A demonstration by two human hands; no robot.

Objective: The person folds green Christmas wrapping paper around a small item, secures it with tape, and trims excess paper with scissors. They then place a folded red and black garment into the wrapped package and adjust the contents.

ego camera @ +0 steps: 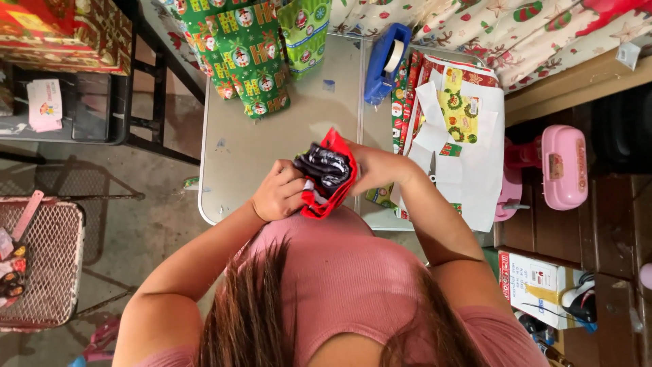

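Above the near edge of the grey table (272, 149), left hand (278, 194) and right hand (370, 166) both grip a red-and-black bundle (327, 173); seemingly soft, light and crushable, best held around its edges.

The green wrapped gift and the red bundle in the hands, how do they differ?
The green wrapped gift stands on the grey table, untouched; the red bundle is held above the table's near edge by the left hand and right hand. The gift's paper is closed all round; the bundle's red wrap lies open, showing something dark inside. The gift looks larger.
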